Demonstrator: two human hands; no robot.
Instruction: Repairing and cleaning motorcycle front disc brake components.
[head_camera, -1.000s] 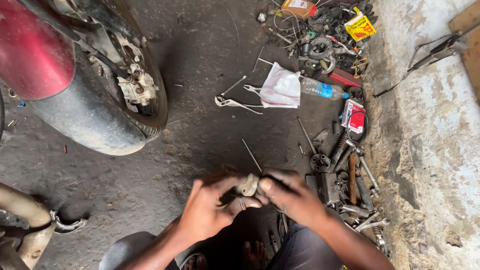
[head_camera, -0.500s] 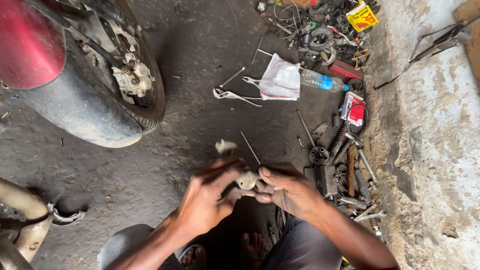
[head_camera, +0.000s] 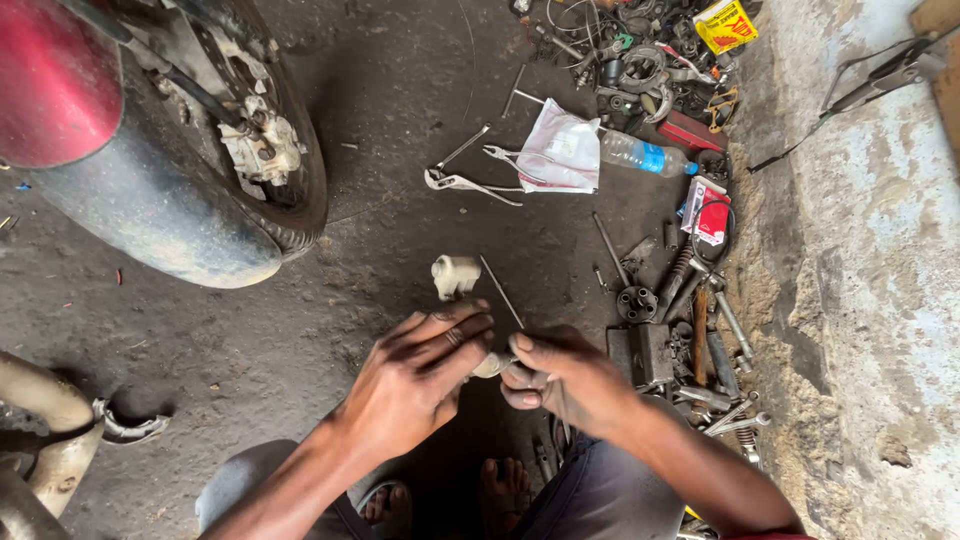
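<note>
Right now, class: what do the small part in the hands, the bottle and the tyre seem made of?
Small part: probably cast metal, pale grey and dull.
Bottle: clear plastic, see-through with a blue label band.
Tyre: black rubber, matt and dusty.

Soft, even daylight; dim over the dark floor (head_camera: 380, 180). Concrete wall (head_camera: 880, 260) reads brighter. Focus sharp, edges slightly stretched.

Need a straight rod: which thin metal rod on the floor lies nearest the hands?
The rod beside the pale part, ending just above the right hand. The other rod, below the bottle, lies farther right.
</note>
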